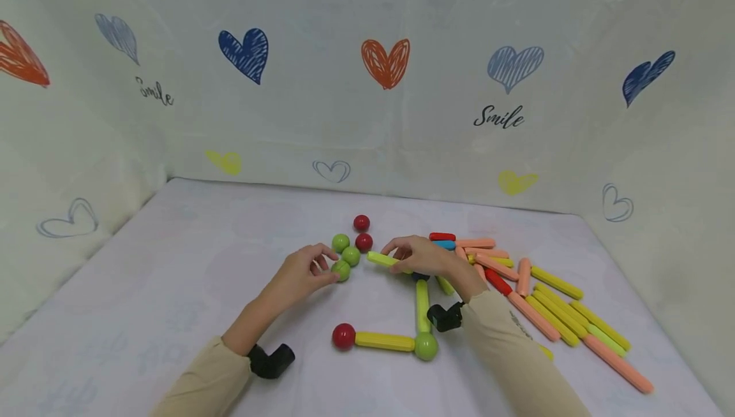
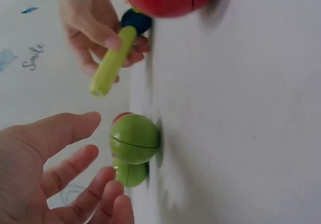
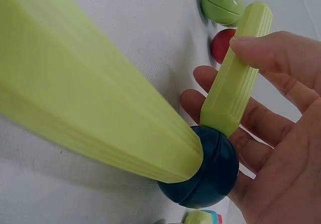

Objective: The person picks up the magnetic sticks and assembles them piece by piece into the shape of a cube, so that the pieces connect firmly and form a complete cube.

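Pinching ridged lime rod (image 3: 228, 91): right hand (image 1: 422, 254) | left hand (image 1: 300, 271): loose, beside grooved green ball (image 1: 341, 271)

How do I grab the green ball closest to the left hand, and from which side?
Pinch the green ball around its widest middle, on opposite sides, probably coming from the left, where the left hand is. It's round, so a higher or lower hold might slip, and two other green balls sit just behind it.
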Demonstrator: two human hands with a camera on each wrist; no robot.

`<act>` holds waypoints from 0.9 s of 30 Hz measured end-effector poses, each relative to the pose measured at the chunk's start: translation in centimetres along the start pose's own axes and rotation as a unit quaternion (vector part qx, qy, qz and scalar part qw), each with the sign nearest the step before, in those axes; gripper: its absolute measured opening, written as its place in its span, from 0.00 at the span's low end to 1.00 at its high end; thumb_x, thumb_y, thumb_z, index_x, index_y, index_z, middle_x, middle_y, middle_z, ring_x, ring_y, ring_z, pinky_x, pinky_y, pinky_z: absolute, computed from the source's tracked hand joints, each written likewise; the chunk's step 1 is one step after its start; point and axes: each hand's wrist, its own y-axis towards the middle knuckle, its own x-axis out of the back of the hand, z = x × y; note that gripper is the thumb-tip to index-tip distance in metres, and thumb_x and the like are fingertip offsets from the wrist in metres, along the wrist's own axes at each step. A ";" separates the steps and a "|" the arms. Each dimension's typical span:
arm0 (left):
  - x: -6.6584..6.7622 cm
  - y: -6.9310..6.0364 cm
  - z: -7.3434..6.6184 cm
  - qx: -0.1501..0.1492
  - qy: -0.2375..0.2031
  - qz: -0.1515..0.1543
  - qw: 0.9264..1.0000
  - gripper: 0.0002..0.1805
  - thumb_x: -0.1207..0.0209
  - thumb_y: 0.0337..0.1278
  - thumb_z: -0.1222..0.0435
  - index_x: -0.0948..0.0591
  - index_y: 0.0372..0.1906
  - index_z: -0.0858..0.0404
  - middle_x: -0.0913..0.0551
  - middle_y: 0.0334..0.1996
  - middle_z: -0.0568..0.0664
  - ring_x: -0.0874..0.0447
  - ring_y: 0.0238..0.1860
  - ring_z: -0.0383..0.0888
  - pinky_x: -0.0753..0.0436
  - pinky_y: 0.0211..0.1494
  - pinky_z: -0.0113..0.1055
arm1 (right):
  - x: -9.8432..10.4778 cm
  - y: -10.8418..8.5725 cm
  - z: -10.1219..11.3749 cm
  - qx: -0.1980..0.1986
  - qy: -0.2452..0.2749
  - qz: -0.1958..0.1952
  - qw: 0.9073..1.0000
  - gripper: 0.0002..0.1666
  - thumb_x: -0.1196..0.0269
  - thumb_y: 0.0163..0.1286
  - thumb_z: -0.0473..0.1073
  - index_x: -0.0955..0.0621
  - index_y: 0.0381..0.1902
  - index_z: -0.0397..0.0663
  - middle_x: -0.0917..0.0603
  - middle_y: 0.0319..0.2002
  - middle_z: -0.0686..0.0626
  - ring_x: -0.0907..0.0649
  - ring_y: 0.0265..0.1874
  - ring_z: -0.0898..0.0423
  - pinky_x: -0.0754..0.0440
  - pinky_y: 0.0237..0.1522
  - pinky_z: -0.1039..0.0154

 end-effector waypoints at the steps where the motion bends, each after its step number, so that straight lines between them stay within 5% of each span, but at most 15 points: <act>1: -0.1 0.5 0.0 -0.001 0.014 -0.002 1.000 0.15 0.33 0.48 0.64 0.22 0.43 0.59 0.24 0.33 0.50 0.28 0.33 0.43 0.25 0.34 0.32 | 0.0 0.0 0.0 0.001 0.002 0.000 1.000 0.17 0.37 0.62 0.41 0.21 0.50 0.50 0.20 0.41 0.46 0.23 0.35 0.55 0.24 0.37 0.64; 5: -0.8 1.6 -0.2 -0.021 0.075 0.014 0.997 0.17 0.32 0.46 0.64 0.22 0.43 0.55 0.26 0.39 0.52 0.26 0.41 0.46 0.22 0.42 0.37 | -0.1 -0.1 -0.2 0.007 0.007 -0.001 1.000 0.17 0.37 0.62 0.41 0.22 0.50 0.49 0.19 0.41 0.46 0.23 0.33 0.56 0.24 0.36 0.64; 12: -1.6 2.2 -1.0 -0.064 0.194 0.029 0.978 0.17 0.32 0.45 0.65 0.18 0.45 0.50 0.26 0.43 0.53 0.31 0.40 0.47 0.24 0.38 0.38 | 0.0 -0.1 -0.1 0.020 0.013 -0.001 1.000 0.17 0.38 0.62 0.40 0.22 0.50 0.47 0.19 0.39 0.46 0.23 0.31 0.57 0.24 0.35 0.66; 27: -1.8 3.5 -1.2 -0.020 0.191 0.044 0.980 0.22 0.32 0.47 0.60 0.19 0.51 0.50 0.28 0.41 0.51 0.30 0.35 0.44 0.25 0.37 0.34 | 0.0 -0.1 -0.3 0.015 0.010 -0.002 1.000 0.17 0.38 0.62 0.40 0.22 0.50 0.48 0.19 0.39 0.46 0.23 0.32 0.56 0.24 0.34 0.66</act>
